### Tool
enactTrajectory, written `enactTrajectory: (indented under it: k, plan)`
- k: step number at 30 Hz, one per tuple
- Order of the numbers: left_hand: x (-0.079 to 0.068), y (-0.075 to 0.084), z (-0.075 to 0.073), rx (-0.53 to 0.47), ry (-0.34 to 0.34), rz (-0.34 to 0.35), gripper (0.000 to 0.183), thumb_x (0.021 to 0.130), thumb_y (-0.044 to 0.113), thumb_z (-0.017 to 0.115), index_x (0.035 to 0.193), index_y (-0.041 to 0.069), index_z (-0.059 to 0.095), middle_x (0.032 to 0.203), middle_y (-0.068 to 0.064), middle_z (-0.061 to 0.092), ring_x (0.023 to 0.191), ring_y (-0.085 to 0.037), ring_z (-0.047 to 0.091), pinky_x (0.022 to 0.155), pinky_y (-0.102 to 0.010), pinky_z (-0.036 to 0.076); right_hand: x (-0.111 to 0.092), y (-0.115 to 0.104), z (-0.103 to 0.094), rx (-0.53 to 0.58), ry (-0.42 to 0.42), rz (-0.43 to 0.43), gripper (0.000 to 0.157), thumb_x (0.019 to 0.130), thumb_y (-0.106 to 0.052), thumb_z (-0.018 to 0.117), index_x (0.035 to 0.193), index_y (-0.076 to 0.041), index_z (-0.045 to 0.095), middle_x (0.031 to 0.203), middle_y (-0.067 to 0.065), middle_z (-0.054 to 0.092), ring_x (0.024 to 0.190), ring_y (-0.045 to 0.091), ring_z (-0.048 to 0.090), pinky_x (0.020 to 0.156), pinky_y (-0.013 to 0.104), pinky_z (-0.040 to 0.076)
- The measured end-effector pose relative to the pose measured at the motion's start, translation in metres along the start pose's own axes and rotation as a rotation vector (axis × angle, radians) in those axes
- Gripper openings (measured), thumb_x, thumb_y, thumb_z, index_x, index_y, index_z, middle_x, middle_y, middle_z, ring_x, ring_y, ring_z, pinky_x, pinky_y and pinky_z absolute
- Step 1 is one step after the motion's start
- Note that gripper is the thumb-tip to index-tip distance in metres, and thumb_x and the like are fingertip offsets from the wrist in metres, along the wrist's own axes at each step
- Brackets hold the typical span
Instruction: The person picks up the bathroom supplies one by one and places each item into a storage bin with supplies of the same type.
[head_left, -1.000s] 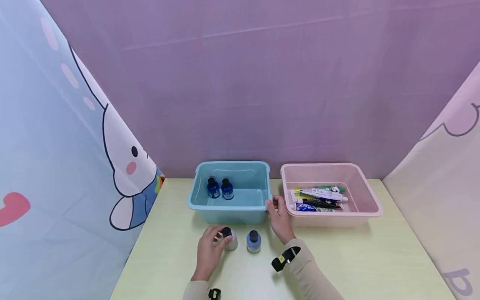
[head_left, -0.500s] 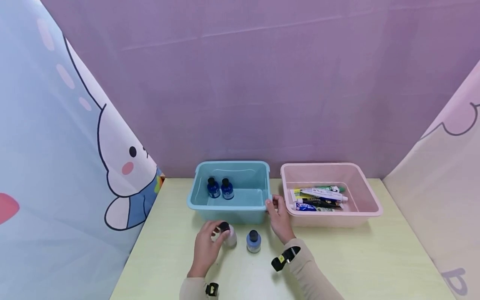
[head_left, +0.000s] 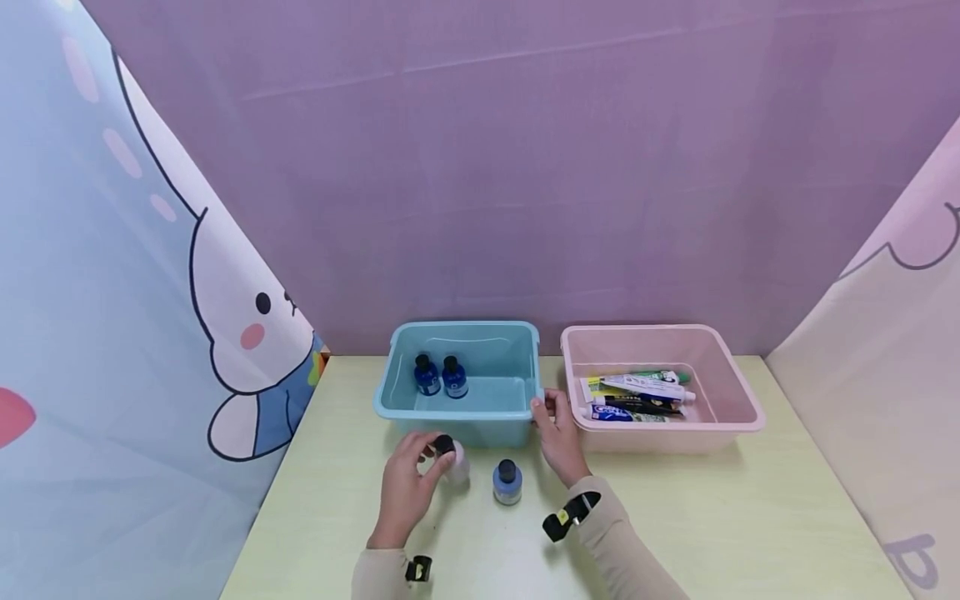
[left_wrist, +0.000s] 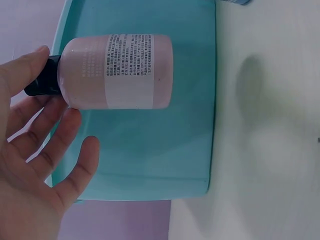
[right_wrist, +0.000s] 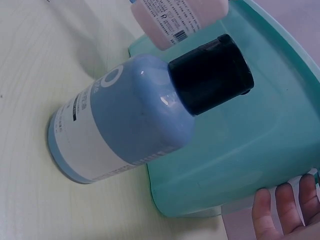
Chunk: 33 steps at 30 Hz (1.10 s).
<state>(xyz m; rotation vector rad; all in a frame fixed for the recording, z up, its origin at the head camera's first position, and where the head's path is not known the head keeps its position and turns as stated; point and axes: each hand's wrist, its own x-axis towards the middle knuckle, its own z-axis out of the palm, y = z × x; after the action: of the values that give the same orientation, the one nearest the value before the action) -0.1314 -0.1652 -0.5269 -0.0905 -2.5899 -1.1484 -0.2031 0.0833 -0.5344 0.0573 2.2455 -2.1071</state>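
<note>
A small pink bottle point(head_left: 458, 469) with a black cap hangs just above the table, in front of the teal bin point(head_left: 465, 429). My left hand point(head_left: 405, 492) pinches its cap between thumb and fingers; in the left wrist view the bottle point(left_wrist: 131, 72) shows its printed label, its shadow lying apart on the table. At the bin's front right corner, my right hand point(head_left: 561, 442) grips the rim. Between the hands a blue bottle point(head_left: 507, 485) with a black cap stands upright on the table. Inside the bin, two dark blue bottles point(head_left: 454, 383) stand side by side at the left.
To the right of the teal bin stands a pink bin point(head_left: 675, 442) holding several toothpaste tubes point(head_left: 645, 388). Both bins sit near the back of the pale table point(head_left: 780, 517). A purple cloth point(head_left: 525, 167) hangs behind, with printed cloths on both sides.
My left hand has moved up and slightly left, lifting the pink bottle off the table toward the teal bin's front. The right hand and the blue bottle have stayed in place.
</note>
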Motion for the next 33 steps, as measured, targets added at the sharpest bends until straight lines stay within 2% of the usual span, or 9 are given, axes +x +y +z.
enactTrajectory:
  k: [5,11,15,18,22,26,30,33]
  plan:
    - [0.001,0.001,-0.003,0.013,0.001,0.016,0.032,0.084,0.036,0.073,0.112,0.023,0.067,0.101,0.010,0.061,0.086,-0.008,0.057,0.066,-0.026,0.052,0.006,0.013,0.001,0.006,0.014,-0.018,0.048,0.100,-0.042,0.046,0.134,-0.009,0.041,0.119,0.007,0.048,0.105,0.021,0.047,0.095,0.042,0.048]
    - [0.004,0.004,-0.009,0.021,0.007,0.061,0.033,0.084,0.037,0.073,0.112,0.023,0.067,0.099,0.012,0.060,0.085,-0.010,0.058,0.067,-0.021,0.050,0.005,0.014,0.003,-0.001,0.037,-0.055,0.051,0.098,-0.050,0.046,0.131,-0.012,0.043,0.117,0.007,0.049,0.104,0.023,0.048,0.091,0.036,0.050]
    - [0.007,0.008,-0.013,0.021,0.010,0.072,0.032,0.084,0.038,0.072,0.111,0.024,0.067,0.101,0.011,0.061,0.085,-0.010,0.058,0.066,-0.024,0.051,0.004,0.014,0.002,-0.005,0.038,-0.054,0.052,0.097,-0.051,0.046,0.131,-0.012,0.043,0.117,0.007,0.049,0.104,0.023,0.048,0.090,0.035,0.050]
    - [0.009,0.013,-0.017,0.018,0.013,0.079,0.032,0.084,0.039,0.072,0.111,0.023,0.067,0.103,0.009,0.062,0.085,-0.010,0.058,0.068,-0.029,0.053,0.005,0.014,0.003,-0.001,0.040,-0.053,0.051,0.097,-0.050,0.047,0.130,-0.012,0.043,0.116,0.007,0.049,0.104,0.023,0.048,0.092,0.040,0.050]
    - [0.011,0.016,-0.022,0.026,0.021,0.100,0.034,0.084,0.041,0.071,0.112,0.023,0.067,0.104,0.009,0.062,0.086,-0.012,0.059,0.068,-0.028,0.054,0.005,0.014,0.003,0.006,0.038,-0.055,0.053,0.097,-0.050,0.047,0.131,-0.010,0.042,0.117,0.007,0.049,0.103,0.023,0.048,0.094,0.048,0.048]
    - [0.013,0.019,-0.027,0.036,0.026,0.115,0.034,0.084,0.040,0.072,0.112,0.023,0.067,0.102,0.011,0.060,0.086,-0.011,0.059,0.067,-0.024,0.052,0.005,0.013,0.002,0.001,0.023,-0.036,0.054,0.099,-0.047,0.046,0.134,-0.007,0.040,0.118,0.007,0.048,0.104,0.021,0.047,0.094,0.041,0.049]
    - [0.015,0.025,-0.032,0.031,0.024,0.128,0.033,0.084,0.040,0.072,0.112,0.024,0.067,0.101,0.012,0.060,0.086,-0.008,0.058,0.067,-0.021,0.051,0.004,0.009,0.000,0.008,0.004,-0.010,0.048,0.100,-0.041,0.046,0.134,-0.007,0.040,0.120,0.008,0.048,0.105,0.021,0.047,0.093,0.036,0.049]
    - [0.017,0.029,-0.035,0.036,0.017,0.152,0.035,0.084,0.042,0.071,0.114,0.024,0.067,0.102,0.012,0.060,0.087,-0.006,0.057,0.066,-0.021,0.051,-0.002,-0.002,-0.001,-0.003,-0.004,-0.008,0.043,0.102,-0.036,0.045,0.133,-0.007,0.040,0.120,0.009,0.048,0.105,0.020,0.047,0.091,0.033,0.049]
